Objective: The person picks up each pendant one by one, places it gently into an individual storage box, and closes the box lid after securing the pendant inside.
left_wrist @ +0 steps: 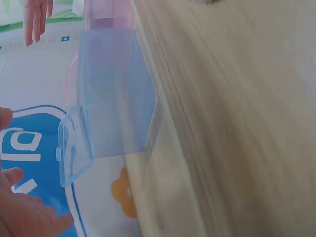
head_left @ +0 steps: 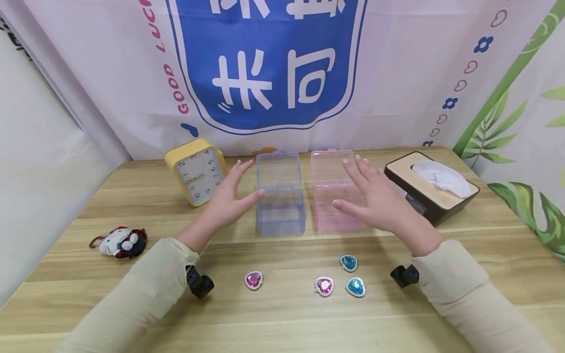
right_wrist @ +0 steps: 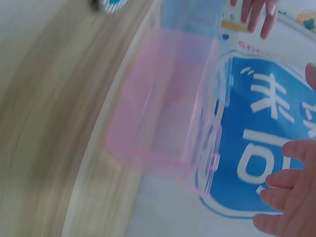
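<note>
Two small clear plastic boxes stand side by side with lids raised: a blue box (head_left: 282,220) on the left and a pink box (head_left: 333,218) on the right. My left hand (head_left: 229,198) hovers left of the blue box, fingers spread and holding nothing. The right hand (head_left: 379,198) is over the right side of the pink box, partly covering it, its fingers also extended. Nearer me lie two pink heart gems, one on the left (head_left: 253,280) and one in the middle (head_left: 324,286), and two blue heart gems, one farther (head_left: 348,263) and one nearer (head_left: 355,287).
A yellow clock (head_left: 200,171) stands behind the left hand. At the far left lies a small plush charm (head_left: 121,242). A tissue box (head_left: 434,189) sits at the back right. A printed cloth (head_left: 273,125) hangs behind the wooden table (head_left: 176,318).
</note>
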Motion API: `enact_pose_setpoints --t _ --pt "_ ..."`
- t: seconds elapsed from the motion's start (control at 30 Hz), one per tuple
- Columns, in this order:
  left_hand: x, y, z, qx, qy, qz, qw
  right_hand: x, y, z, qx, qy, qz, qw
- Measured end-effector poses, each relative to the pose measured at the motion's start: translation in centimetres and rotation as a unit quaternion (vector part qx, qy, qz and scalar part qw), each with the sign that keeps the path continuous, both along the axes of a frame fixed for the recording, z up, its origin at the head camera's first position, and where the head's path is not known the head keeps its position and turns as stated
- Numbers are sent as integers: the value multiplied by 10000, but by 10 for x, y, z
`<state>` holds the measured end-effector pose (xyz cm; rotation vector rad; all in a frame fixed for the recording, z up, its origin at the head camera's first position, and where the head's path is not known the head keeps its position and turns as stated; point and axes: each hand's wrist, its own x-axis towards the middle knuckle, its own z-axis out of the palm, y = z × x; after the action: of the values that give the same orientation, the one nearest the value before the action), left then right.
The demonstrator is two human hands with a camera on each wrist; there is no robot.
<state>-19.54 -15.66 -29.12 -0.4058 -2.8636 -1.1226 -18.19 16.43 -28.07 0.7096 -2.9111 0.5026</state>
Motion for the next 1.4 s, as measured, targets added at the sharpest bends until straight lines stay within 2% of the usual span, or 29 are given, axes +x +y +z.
enact_pose_setpoints --t 0.1,0.27,0.43,0.63,0.77,0.87,0.93,1.07,1.2,1.3,1.4 --pt "-1 0 -4 671 -173 -23 9976 3 -8 1 -69 55 218 9997" --pt "-3 2 -12 1666 -513 30 9847 8 -21 -1 -116 52 542 9985" --pt "-5 3 -22 2366 -734 173 9687 16 -33 -4 -271 35 848 9960" --pt "-5 6 -33 3153 -901 282 9443 24 -44 -7 -183 452 1401 9889" --pt "-3 9 -39 3459 -1091 363 9312 29 -53 -8 -90 404 1673 9850" --pt "-1 11 -43 3622 -1302 475 9217 33 -60 -9 -85 178 1866 9822" --pt "-1 11 -46 3787 -1424 534 9129 35 -65 -10 -117 -2 2016 9794" --pt "-3 12 -52 4099 -1522 542 8977 38 -76 -14 -23 -225 2305 9728" --pt "-5 12 -56 4300 -1507 379 8893 40 -85 -15 172 -409 2573 9653" --pt "-5 12 -58 4343 -1503 237 8878 40 -92 -18 241 -529 2797 9583" --pt "-5 12 -59 4408 -1524 140 8845 40 -98 -23 252 -443 3075 9502"
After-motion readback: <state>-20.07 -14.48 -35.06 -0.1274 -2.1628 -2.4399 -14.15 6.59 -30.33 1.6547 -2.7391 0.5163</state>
